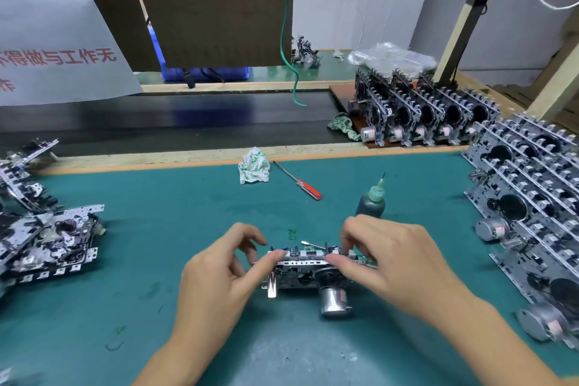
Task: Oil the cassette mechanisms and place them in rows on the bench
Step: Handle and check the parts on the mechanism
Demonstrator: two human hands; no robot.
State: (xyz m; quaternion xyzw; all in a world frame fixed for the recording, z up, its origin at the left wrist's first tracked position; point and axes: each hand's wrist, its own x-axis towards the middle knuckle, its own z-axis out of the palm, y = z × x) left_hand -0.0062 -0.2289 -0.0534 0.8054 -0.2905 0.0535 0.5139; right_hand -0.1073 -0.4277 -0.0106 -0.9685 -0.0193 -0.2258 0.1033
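A grey paper sign (47, 28) hangs at the upper left with red Chinese characters; its left edge is cut off, so only "平视前方" and "得做与工作无" read clearly. On the green mat of the tabletop (156, 229), a faint handwritten green mark (292, 233) sits just beyond the hands, too small to read.

Both hands grip 1 metal cassette mechanism with a silver cylindrical motor (313, 273), held near the front middle of the tabletop. The left hand (219, 269) pinches its left end between thumb and curled fingers. The right hand (394, 260) has its fingers curled over the top right edge with the thumb along the front. Whether the mechanism rests on the mat or is lifted slightly cannot be told.

Just behind the right hand stands a dark oil bottle with a pale green nozzle (371, 202); its base is hidden by the fingers. Further back lie a screwdriver with a red and clear handle (299, 182) and a crumpled white cloth with green print (254, 166).

Rows of upright finished mechanisms (532, 197) fill the right side, cut off by the frame edge, and another row of mechanisms on a brown board (423, 116) stands behind them. A loose pile of mechanisms (47, 235) lies at the left, blurred and partly cropped.
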